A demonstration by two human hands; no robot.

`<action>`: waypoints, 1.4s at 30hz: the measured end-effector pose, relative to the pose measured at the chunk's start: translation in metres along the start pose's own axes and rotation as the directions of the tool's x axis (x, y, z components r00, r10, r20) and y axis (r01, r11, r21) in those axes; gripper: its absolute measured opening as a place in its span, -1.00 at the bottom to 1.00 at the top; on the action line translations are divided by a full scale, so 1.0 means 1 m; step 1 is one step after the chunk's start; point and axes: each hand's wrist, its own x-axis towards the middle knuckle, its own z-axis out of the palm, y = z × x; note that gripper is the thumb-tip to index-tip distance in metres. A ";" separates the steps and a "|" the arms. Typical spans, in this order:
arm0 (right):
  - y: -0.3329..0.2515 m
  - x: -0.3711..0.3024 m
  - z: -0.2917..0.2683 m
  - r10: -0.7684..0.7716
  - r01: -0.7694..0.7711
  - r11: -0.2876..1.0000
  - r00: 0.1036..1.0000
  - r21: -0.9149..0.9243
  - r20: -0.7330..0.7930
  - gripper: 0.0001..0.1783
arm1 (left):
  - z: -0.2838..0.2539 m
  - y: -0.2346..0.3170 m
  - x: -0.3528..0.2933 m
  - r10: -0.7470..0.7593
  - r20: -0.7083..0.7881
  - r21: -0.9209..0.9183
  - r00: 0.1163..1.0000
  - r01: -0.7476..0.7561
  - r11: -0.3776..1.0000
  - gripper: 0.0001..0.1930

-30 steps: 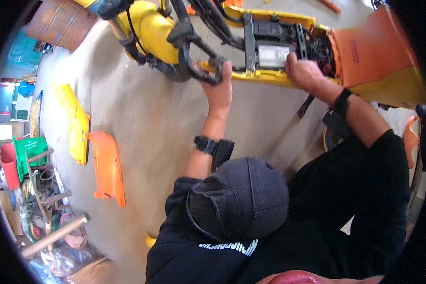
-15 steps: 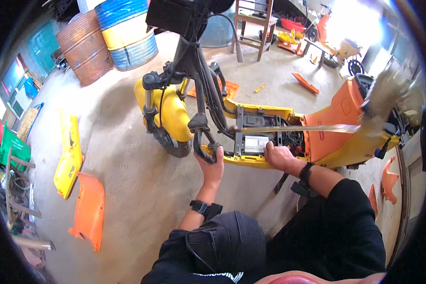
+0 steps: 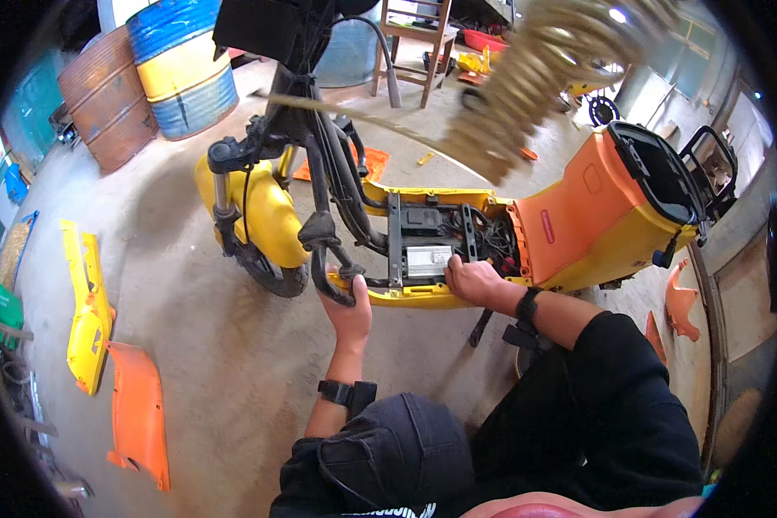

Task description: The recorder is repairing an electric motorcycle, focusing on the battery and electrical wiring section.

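Note:
A partly stripped yellow and orange electric scooter (image 3: pixel 570 233) stands in front of me. My left hand (image 3: pixel 351 315) is wrapped round the near end of its black handlebar (image 3: pixel 318 233), thumb up. My right hand (image 3: pixel 475 282) has curled fingers at the near edge of the opened footboard (image 3: pixel 414 298). It is beside a silver box (image 3: pixel 428 260); what the fingers hold, if anything, is hidden. Wiring (image 3: pixel 496 246) and black metal crossbars lie exposed in the footboard bay. The yellow front fender (image 3: pixel 272 211) sits over the front wheel.
A blurred, ringed tan object (image 3: pixel 544 86) with a thin strip hangs close to my view. Yellow (image 3: pixel 86 319) and orange (image 3: pixel 138 414) body panels lie on the floor at left. Behind stand a rusty drum (image 3: pixel 108 104), a blue-yellow drum (image 3: pixel 184 69) and a wooden chair (image 3: pixel 419 39).
The view has shifted, so the scooter appears farther left. The blurred ringed object has swung from the right edge to the upper middle-right. Both hands keep nearly the same places on the scooter.

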 end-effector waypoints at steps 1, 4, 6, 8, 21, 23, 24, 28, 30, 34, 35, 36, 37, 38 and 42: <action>-0.002 -0.003 -0.002 0.007 -0.008 1.000 1.000 0.003 0.018 -0.69 | -0.002 -0.001 -0.001 0.019 0.011 0.011 1.000 -0.019 1.000 -0.35; -0.006 -0.008 -0.004 0.036 -0.036 0.999 0.999 0.018 0.040 -0.69 | -0.003 0.002 -0.006 0.029 0.028 0.057 0.999 -0.031 0.998 -0.36; -0.018 -0.008 -0.019 0.181 -0.208 0.977 0.933 0.053 0.310 -0.63 | -0.007 0.005 -0.007 0.023 0.031 0.067 0.999 -0.025 0.997 -0.36; -0.020 -0.009 -0.015 0.181 -0.210 0.975 0.934 0.065 0.308 -0.63 | -0.011 0.010 -0.012 0.065 0.032 0.118 0.997 -0.068 0.991 -0.37; -0.017 0.006 -0.027 0.087 -0.084 0.996 0.993 0.035 -0.081 -0.71 | 0.011 0.002 0.005 0.081 -0.001 0.127 0.997 -0.081 0.989 -0.31; -0.035 0.005 -0.031 -0.021 0.027 0.992 0.999 0.126 -0.046 -0.64 | 0.011 0.000 0.006 0.037 0.031 0.092 0.999 -0.039 0.995 -0.31; -0.051 0.000 -0.032 -0.072 0.070 0.983 0.997 0.171 0.010 -0.60 | 0.009 0.001 0.004 0.052 0.015 0.088 0.999 -0.054 0.995 -0.31; -0.081 0.002 -0.034 -0.214 0.184 0.970 0.957 0.159 0.198 -0.60 | 0.011 0.009 -0.001 0.067 0.017 0.102 0.998 -0.069 0.992 -0.27; -0.081 0.002 -0.023 -0.290 0.274 0.951 0.951 0.145 0.106 -0.65 | 0.009 0.008 -0.004 0.085 0.028 0.143 0.996 -0.088 0.986 -0.27; -0.080 0.004 -0.012 -0.311 0.304 0.950 0.923 0.065 0.227 -0.66 | 0.003 -0.003 -0.002 0.168 0.045 0.326 0.985 -0.173 0.929 -0.28; -0.083 0.004 -0.009 -0.312 0.301 0.950 0.930 0.085 0.193 -0.66 | 0.007 -0.003 -0.004 0.159 0.000 0.285 0.987 -0.152 0.946 -0.31; -0.085 0.003 -0.007 -0.311 0.298 0.949 0.937 0.104 0.160 -0.66 | 0.008 -0.004 -0.005 0.149 0.015 0.279 0.989 -0.147 0.949 -0.31; -0.085 -0.003 -0.005 -0.279 0.259 0.956 0.947 0.135 0.158 -0.66 | 0.006 -0.005 -0.003 0.165 0.018 0.274 0.986 -0.164 0.948 -0.32; -0.084 -0.003 -0.006 -0.260 0.239 0.961 0.952 0.138 0.163 -0.66 | 0.007 -0.002 -0.001 0.182 0.021 0.271 0.983 -0.181 0.945 -0.32; -0.073 -0.007 -0.027 -0.273 0.249 0.956 0.950 0.157 0.155 -0.69 | 0.006 0.003 -0.001 0.180 0.009 0.184 0.984 -0.178 0.967 -0.34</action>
